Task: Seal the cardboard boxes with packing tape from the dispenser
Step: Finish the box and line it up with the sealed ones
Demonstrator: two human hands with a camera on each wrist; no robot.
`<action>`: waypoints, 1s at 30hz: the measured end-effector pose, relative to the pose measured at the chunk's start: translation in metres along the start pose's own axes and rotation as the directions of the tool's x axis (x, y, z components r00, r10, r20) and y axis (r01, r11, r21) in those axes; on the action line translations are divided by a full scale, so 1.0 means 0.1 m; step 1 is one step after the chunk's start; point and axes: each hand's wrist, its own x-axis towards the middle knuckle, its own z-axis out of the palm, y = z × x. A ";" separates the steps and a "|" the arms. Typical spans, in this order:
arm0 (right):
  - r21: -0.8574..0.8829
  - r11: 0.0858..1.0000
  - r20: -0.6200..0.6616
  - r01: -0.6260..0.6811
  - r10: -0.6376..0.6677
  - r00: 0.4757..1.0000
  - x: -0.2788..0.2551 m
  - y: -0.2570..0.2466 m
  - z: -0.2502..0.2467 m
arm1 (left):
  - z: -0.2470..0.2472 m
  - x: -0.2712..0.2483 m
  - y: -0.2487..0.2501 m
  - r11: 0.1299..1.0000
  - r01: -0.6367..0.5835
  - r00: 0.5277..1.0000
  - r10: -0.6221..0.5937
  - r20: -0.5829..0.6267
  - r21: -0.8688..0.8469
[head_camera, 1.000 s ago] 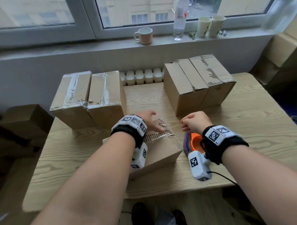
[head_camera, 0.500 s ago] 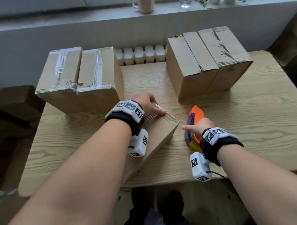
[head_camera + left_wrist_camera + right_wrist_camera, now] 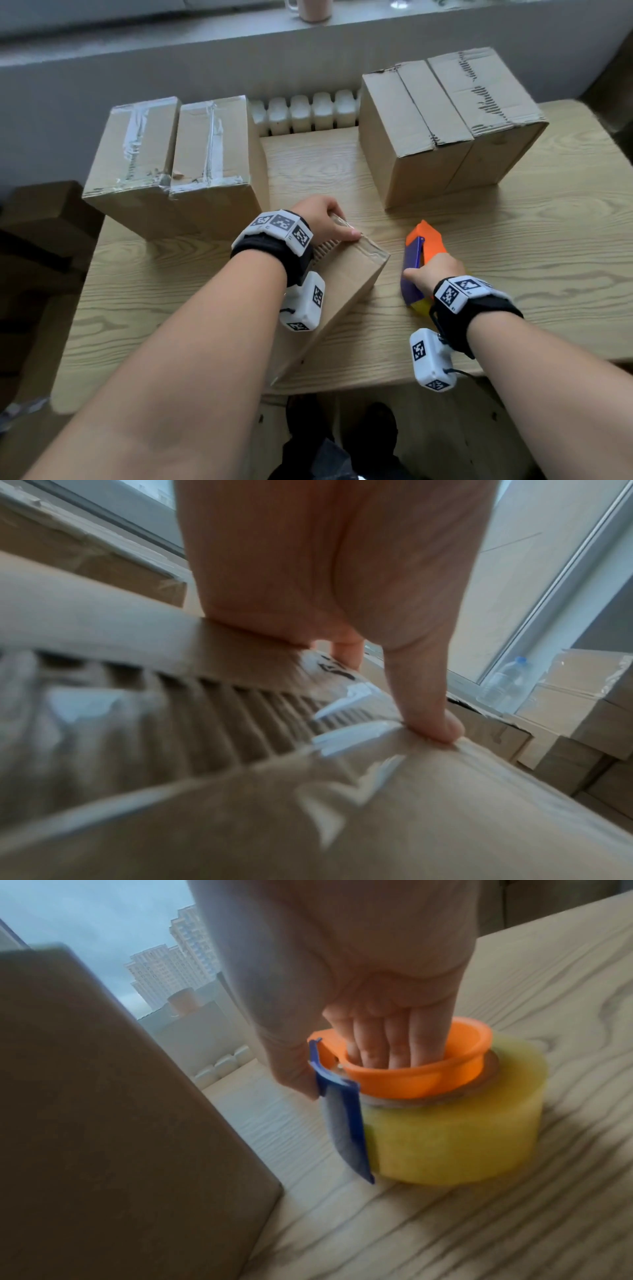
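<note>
A small cardboard box lies at the table's front, its long side facing up, with torn corrugation and clear tape near its far end. My left hand grips that far end: in the left wrist view the thumb presses the taped top of the box and the fingers curl over the far edge. To the right stands the tape dispenser, an orange core with a blue cutter and a yellow roll. My right hand holds the dispenser, fingers inside the core, thumb on the cutter.
Two taped boxes stand at the back left and two untaped boxes at the back right of the wooden table. A white radiator shows between them. A mug sits on the sill. More boxes are stacked to the right.
My right hand came down from a fist above the dispenser and took hold of it. The small box has been turned under my left hand, which now grips its far end.
</note>
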 end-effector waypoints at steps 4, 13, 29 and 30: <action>0.060 0.997 -0.009 -0.048 0.049 0.999 -0.08 -0.01 -0.25 | 0.02 -0.02 0.05 1.000 -0.016 1.000 0.016 -0.022 -0.013; 0.608 0.791 -0.139 0.074 0.014 0.990 -0.43 -0.02 -1.02 | -0.11 -0.01 0.41 0.993 -0.040 0.972 0.013 -0.233 -0.111; 0.841 0.457 -0.249 0.288 -0.145 0.958 -0.91 -0.15 -1.27 | -0.33 -0.40 0.64 0.318 0.268 0.950 0.070 0.304 -0.909; 0.856 0.432 -0.245 0.284 -0.145 0.959 -0.92 -0.17 -1.27 | -0.33 -0.42 0.63 0.299 0.279 0.946 0.075 0.314 -0.912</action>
